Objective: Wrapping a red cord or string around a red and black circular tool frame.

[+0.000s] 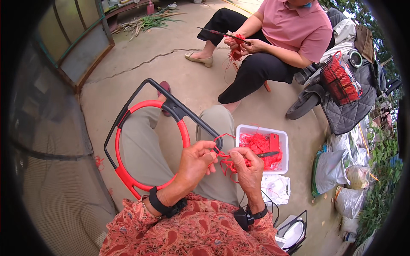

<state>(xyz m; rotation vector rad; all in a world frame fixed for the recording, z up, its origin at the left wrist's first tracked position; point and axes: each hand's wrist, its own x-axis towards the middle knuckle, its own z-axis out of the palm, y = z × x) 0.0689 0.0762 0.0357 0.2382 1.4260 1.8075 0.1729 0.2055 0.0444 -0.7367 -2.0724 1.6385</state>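
Across my knees lies a black frame (183, 112) with a round ring, much of it wrapped in red cord (184, 133). My left hand (192, 165) is closed in a pinch on red cord beside the rounded end of the frame's bar. Just to the right, my right hand (249, 168) is closed too, thumb against fingers, on a loose tangle of the same red cord (228, 164). A loop of cord runs around the bar's end between the hands. How the strands cross there is too small to make out.
Beside my right knee stands a white plastic tub (285, 147) with tangled red cord, scissors (267, 154) and a red box (274, 142). Opposite sits a person (294, 30) holding red cord and a dark bar. A white bag (276, 187) and a black frame (299, 232) lie lower right.
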